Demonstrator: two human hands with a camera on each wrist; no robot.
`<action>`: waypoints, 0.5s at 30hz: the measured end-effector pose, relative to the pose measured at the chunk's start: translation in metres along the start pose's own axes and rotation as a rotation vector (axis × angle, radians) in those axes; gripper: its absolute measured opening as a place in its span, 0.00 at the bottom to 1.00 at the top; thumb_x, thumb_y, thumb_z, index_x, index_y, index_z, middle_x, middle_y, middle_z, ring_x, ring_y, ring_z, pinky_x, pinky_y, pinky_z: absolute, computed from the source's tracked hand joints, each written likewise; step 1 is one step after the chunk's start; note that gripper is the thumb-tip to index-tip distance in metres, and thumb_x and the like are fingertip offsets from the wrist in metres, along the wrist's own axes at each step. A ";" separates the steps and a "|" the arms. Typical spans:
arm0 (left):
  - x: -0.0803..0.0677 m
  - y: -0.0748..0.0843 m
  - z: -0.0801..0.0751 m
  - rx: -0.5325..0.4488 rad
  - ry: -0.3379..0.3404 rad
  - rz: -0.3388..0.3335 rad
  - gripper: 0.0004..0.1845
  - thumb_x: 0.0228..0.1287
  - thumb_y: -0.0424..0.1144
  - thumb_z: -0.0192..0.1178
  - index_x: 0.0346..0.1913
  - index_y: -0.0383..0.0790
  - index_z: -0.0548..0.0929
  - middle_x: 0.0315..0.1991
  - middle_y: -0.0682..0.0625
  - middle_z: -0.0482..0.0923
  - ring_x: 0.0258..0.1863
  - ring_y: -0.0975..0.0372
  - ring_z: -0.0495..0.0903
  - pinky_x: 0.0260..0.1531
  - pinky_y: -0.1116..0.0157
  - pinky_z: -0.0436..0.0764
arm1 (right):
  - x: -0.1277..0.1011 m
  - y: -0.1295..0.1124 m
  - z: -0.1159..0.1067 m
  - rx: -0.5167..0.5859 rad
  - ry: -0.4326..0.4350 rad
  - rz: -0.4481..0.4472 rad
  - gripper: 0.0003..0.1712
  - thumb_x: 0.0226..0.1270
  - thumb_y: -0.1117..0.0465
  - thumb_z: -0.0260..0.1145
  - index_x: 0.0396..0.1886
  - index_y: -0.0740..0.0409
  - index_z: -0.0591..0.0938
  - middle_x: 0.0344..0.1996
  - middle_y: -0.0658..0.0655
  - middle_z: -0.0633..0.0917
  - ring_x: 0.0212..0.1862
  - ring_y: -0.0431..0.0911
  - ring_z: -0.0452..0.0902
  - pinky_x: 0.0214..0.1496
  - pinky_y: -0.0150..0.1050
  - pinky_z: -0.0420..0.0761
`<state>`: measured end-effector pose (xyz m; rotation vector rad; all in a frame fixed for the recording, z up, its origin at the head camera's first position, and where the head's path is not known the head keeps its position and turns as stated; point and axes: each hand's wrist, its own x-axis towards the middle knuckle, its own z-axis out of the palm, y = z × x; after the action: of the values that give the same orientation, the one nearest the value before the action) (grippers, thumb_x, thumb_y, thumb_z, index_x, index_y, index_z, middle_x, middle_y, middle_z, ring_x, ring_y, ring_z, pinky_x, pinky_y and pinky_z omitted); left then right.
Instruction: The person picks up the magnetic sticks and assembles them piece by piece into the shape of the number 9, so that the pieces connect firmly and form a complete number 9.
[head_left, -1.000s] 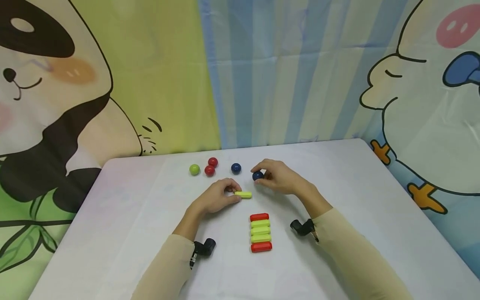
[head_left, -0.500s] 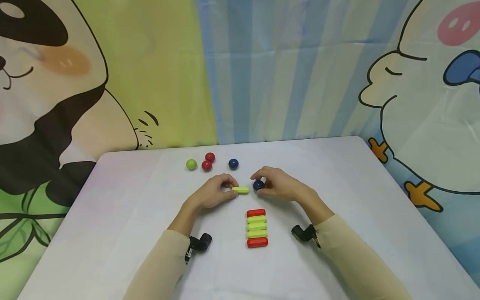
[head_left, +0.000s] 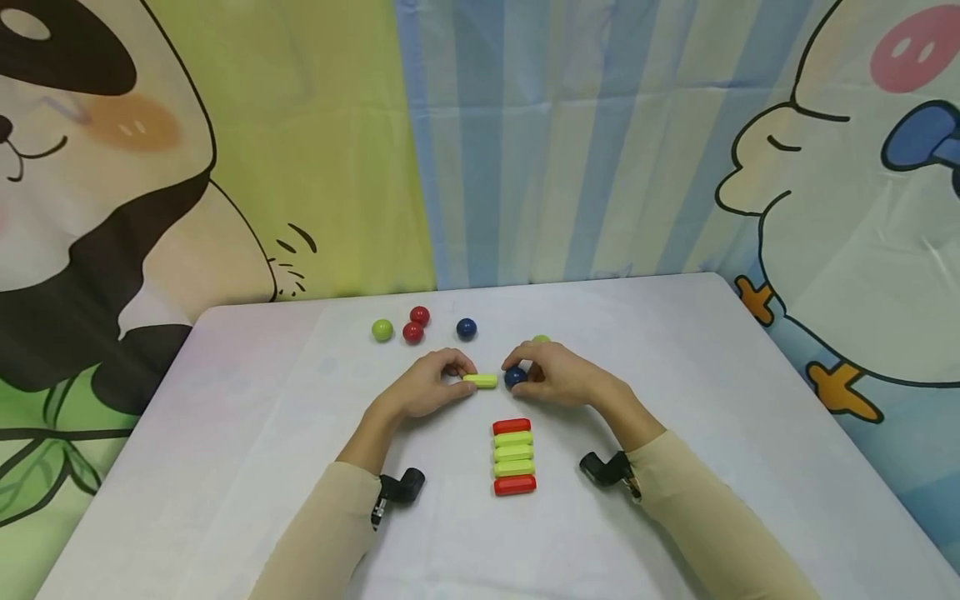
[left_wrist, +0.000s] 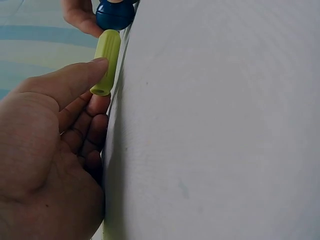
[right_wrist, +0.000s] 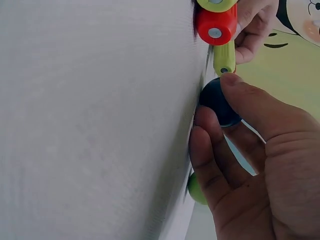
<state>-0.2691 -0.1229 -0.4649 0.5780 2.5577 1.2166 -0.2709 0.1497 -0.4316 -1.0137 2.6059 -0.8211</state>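
My left hand [head_left: 433, 385] pinches a yellow-green stick [head_left: 481, 381] lying on the white table [head_left: 225, 433]; in the left wrist view the yellow-green stick [left_wrist: 106, 61] sits between thumb and fingers. My right hand [head_left: 551, 372] grips a dark blue ball [head_left: 514, 377] against the stick's right end; the dark blue ball [right_wrist: 218, 103] and the stick [right_wrist: 224, 57] touch in the right wrist view. A green ball [head_left: 541, 339] peeks out behind my right hand.
A row of red and yellow-green sticks [head_left: 514, 457] lies side by side just in front of the hands. Behind them sit a green ball [head_left: 382, 330], two red balls [head_left: 416, 324] and a blue ball [head_left: 467, 328]. A cartoon backdrop hangs behind the table.
My right hand carried the blue ball down and left until it met the end of the stick. A green ball now shows behind that hand. The left hand barely moved.
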 end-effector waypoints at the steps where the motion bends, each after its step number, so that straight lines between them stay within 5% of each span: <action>1: 0.000 0.000 0.000 -0.003 0.000 0.003 0.08 0.68 0.40 0.68 0.47 0.48 0.84 0.43 0.53 0.79 0.48 0.59 0.75 0.57 0.58 0.73 | 0.000 0.000 0.001 0.008 0.003 0.000 0.20 0.70 0.57 0.72 0.59 0.52 0.83 0.52 0.49 0.84 0.43 0.43 0.79 0.50 0.40 0.81; 15: -0.003 0.000 -0.001 0.000 0.003 0.026 0.08 0.68 0.40 0.68 0.48 0.48 0.84 0.44 0.53 0.79 0.48 0.59 0.75 0.57 0.57 0.74 | 0.004 0.000 0.008 0.058 0.015 0.007 0.22 0.68 0.54 0.73 0.60 0.54 0.82 0.44 0.48 0.83 0.40 0.42 0.77 0.45 0.38 0.80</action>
<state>-0.2667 -0.1246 -0.4640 0.6123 2.5606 1.2264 -0.2706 0.1433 -0.4382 -0.9860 2.5806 -0.9013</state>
